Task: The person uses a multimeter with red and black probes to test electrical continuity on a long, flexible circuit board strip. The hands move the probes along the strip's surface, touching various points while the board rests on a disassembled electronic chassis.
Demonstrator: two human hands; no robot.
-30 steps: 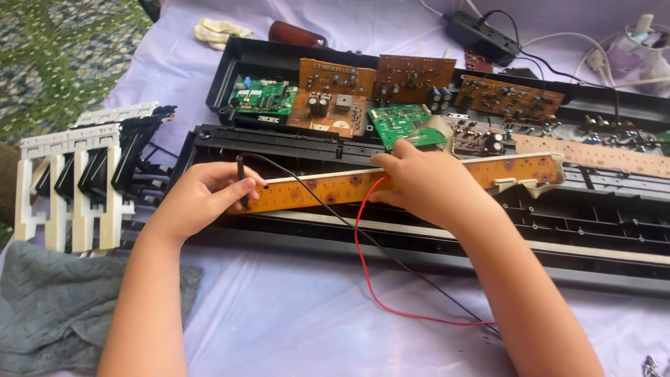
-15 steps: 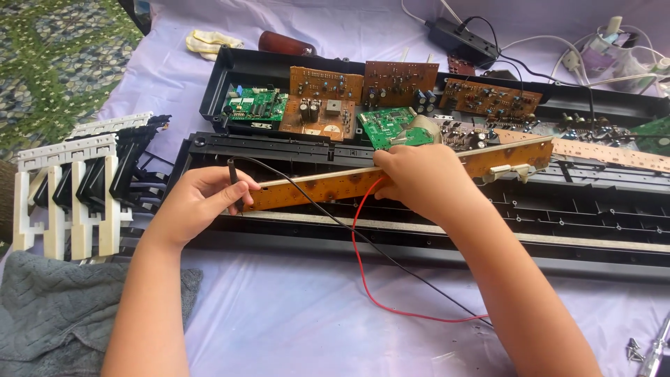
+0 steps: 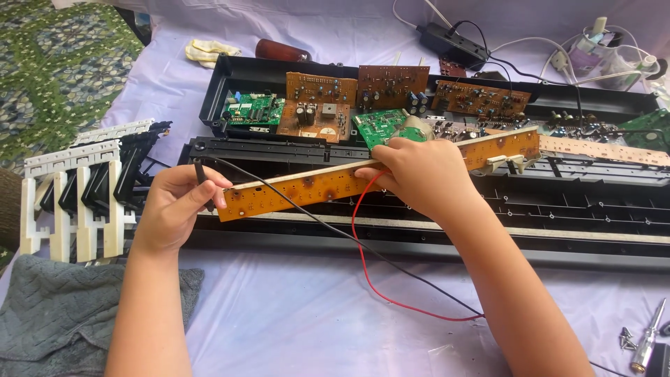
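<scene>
Two hands work over an opened keyboard chassis lying on a lilac sheet.

1. The left hand is closed around a black probe, held upright. The probe tip meets the left end of a long orange circuit strip.
2. A black lead runs from the probe, crosses the strip and trails right across the sheet.
3. The right hand grips the circuit strip near its middle, fingers curled over its upper edge. Whether this hand also holds a second probe cannot be told.
4. A red lead emerges from under the right hand, loops down over the chassis edge and runs right, meeting the black lead on the sheet.
5. The circuit strip lies tilted, its left end lower and nearer the left hand, its right end raised over the chassis.

Surrounding items:
- Several brown circuit boards stand along the rear tray, with two green boards among them.
- A block of removed white and black keys lies left of the chassis.
- A grey cloth lies at lower left, under the left forearm.
- A screwdriver and loose screws lie at lower right.
- A black power strip sits at the far edge.
</scene>
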